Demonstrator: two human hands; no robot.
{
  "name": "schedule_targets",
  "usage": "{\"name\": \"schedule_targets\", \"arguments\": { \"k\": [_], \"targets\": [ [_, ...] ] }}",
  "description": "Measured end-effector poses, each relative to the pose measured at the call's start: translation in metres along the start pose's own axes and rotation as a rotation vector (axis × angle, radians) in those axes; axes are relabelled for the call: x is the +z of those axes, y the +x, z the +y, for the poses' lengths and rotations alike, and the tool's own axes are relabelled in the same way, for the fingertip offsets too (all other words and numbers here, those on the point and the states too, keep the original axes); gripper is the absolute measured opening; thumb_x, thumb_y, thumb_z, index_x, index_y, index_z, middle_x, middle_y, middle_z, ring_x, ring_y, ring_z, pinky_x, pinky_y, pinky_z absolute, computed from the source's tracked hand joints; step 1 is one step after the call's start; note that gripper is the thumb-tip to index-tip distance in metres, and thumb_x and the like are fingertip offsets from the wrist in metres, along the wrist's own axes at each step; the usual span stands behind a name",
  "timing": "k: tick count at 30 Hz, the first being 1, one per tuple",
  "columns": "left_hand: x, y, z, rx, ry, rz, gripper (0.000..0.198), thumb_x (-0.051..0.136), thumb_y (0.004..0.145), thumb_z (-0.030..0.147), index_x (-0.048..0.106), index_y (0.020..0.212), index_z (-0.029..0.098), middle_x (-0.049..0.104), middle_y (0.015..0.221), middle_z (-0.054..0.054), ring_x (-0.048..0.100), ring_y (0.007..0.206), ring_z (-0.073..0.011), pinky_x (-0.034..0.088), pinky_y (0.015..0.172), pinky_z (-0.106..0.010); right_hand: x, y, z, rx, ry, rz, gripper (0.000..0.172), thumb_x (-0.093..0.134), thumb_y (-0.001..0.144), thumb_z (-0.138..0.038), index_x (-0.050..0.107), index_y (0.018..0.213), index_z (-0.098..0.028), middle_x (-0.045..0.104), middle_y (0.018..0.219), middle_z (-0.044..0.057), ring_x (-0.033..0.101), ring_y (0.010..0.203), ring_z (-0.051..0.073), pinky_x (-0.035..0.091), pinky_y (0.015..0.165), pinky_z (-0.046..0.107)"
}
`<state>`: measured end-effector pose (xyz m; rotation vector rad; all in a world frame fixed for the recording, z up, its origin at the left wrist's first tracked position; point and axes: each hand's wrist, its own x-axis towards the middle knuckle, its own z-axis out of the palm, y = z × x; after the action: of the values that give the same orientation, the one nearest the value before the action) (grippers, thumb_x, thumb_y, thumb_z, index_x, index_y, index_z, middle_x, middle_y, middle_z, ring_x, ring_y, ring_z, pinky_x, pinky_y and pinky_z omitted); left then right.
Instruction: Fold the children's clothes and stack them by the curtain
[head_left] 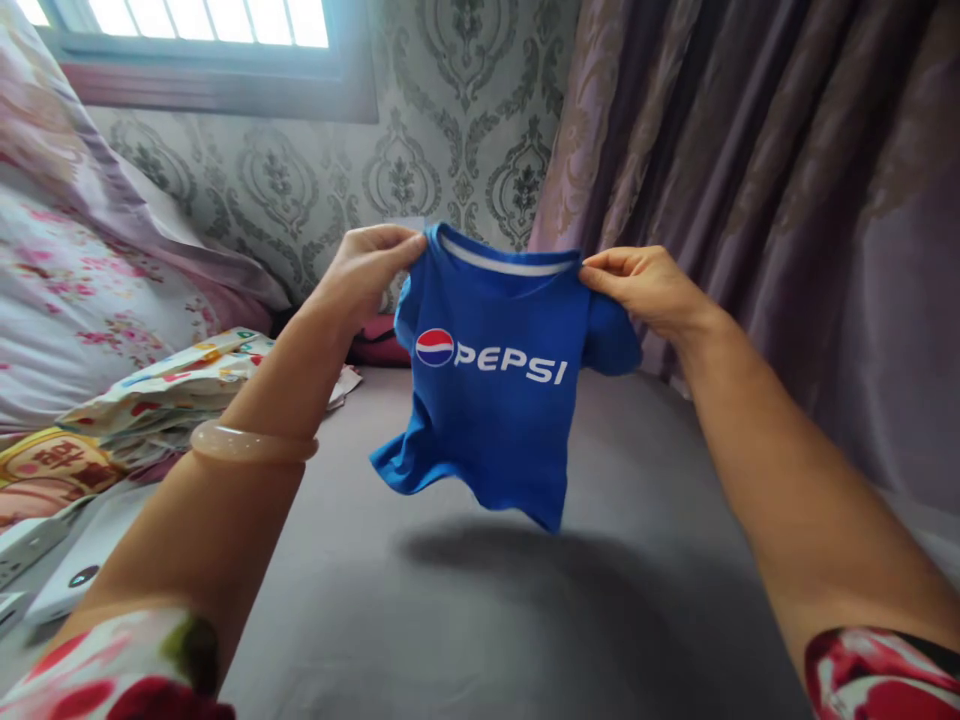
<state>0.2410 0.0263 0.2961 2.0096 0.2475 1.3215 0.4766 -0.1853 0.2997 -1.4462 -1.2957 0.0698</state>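
A small blue T-shirt (495, 430) with a white PEPSI print and round logo hangs in the air, its front facing me. My left hand (371, 262) pinches it at the shoulder on the left of the neckline. At the opposite shoulder, my right hand (645, 285) grips the fabric between thumb and fingers. The collar is stretched between the two hands, showing a white band inside. Its hem hangs loose and wavy above the grey bed sheet (337, 600), where a dark shadow falls. A pale bangle circles my left forearm.
Folded patterned cloths (180, 385) are stacked at the left, near a yellow printed package (56, 465) and a white device (90, 550). Floral bedding (82, 290) rises behind them. Purple curtains (720, 170) hang on the right. Patterned wallpaper (465, 120) and a barred window stand at the back.
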Motion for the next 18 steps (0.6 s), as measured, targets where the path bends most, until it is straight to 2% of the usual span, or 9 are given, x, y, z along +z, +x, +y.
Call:
{"name": "schedule_targets", "arguments": {
  "k": [3,7,10,14,18],
  "targets": [
    [-0.001,-0.002,0.002,-0.069,-0.055,-0.028,0.027,0.07,0.077,0.042,0.067,0.081,0.015,0.068,0.072,-0.001,0.063,0.079,-0.0176,0.05,0.07,-0.032,0.002,-0.002,0.001,0.021,0.002,-0.038,0.029,0.078,0.07,-0.051,0.073,0.083,-0.025,0.074,0.078,0.002,0.069,0.07,0.021,0.059,0.061,0.035],
    [-0.002,-0.002,-0.001,-0.089,-0.094,-0.022,0.031,0.068,0.077,0.047,0.068,0.085,0.016,0.069,0.074,-0.003,0.064,0.08,-0.0196,0.05,0.068,-0.033,0.002,-0.001,0.002,-0.031,-0.003,0.012,0.028,0.076,0.07,-0.052,0.072,0.08,-0.025,0.073,0.076,0.003,0.069,0.075,0.022,0.059,0.063,0.036],
    [0.0,0.002,-0.011,-0.049,-0.012,0.013,0.029,0.07,0.074,0.046,0.068,0.079,0.017,0.068,0.073,-0.003,0.063,0.078,-0.02,0.05,0.068,-0.032,0.003,0.003,0.005,-0.063,-0.025,0.037,0.028,0.078,0.069,-0.051,0.072,0.078,-0.024,0.073,0.078,0.003,0.068,0.078,0.022,0.058,0.067,0.037],
    [0.009,0.007,-0.03,-0.036,0.013,0.022,0.027,0.06,0.082,0.046,0.065,0.085,0.02,0.065,0.071,-0.002,0.062,0.072,-0.0177,0.049,0.063,-0.03,0.008,0.009,0.015,-0.076,-0.061,0.097,0.029,0.075,0.072,-0.052,0.071,0.078,-0.024,0.072,0.077,0.003,0.067,0.075,0.022,0.056,0.064,0.036],
    [0.018,0.012,-0.046,-0.019,0.093,0.048,0.029,0.047,0.09,0.047,0.06,0.096,0.022,0.061,0.071,-0.002,0.059,0.068,-0.0167,0.047,0.059,-0.029,0.015,0.017,0.03,-0.145,-0.206,0.171,0.033,0.064,0.081,-0.054,0.07,0.085,-0.022,0.07,0.078,0.004,0.065,0.077,0.021,0.053,0.067,0.035]
  ]
}}
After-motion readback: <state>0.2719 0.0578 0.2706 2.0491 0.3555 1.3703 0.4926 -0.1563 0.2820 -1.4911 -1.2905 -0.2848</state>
